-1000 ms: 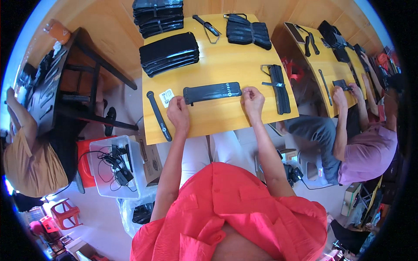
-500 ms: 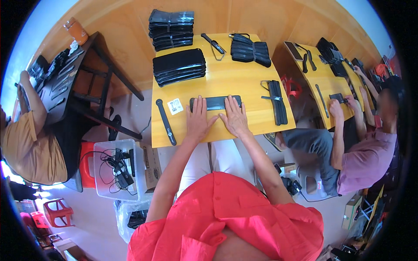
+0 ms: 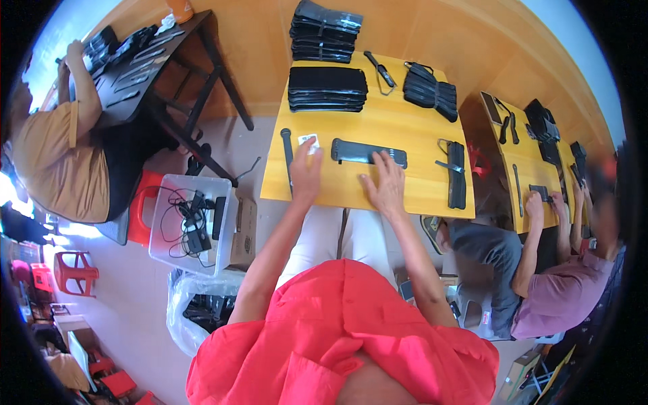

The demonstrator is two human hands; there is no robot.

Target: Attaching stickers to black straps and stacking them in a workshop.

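Note:
A flat, glossy black pouch (image 3: 352,151) lies crosswise on the yellow table (image 3: 317,192). My right hand (image 3: 387,185) rests its fingertips on the pouch's near edge, fingers spread. To the left, my left hand (image 3: 307,174) reaches over a small white label sheet (image 3: 307,140) with its fingers at the sheet and partly covering it. Whether those fingers touch the sheet is unclear. They look extended and hold nothing visible. Just beyond the left hand lies a black strap-like strip (image 3: 287,150), its lower end hidden behind that hand.
Stacked black pouches (image 3: 327,89) and strapped bundles (image 3: 325,30) stand at the back left. Another bundle (image 3: 430,94), a black-handled tool (image 3: 380,69) and a narrow bundle (image 3: 456,177) lie toward the right. A clear bin of cables (image 3: 156,236) is left of the table. People work at neighbouring tables.
My view has swung left. My left hand has left the pouch and moved to the label sheet. My right hand has drawn back to the pouch's near edge, and the pouch sits slightly turned.

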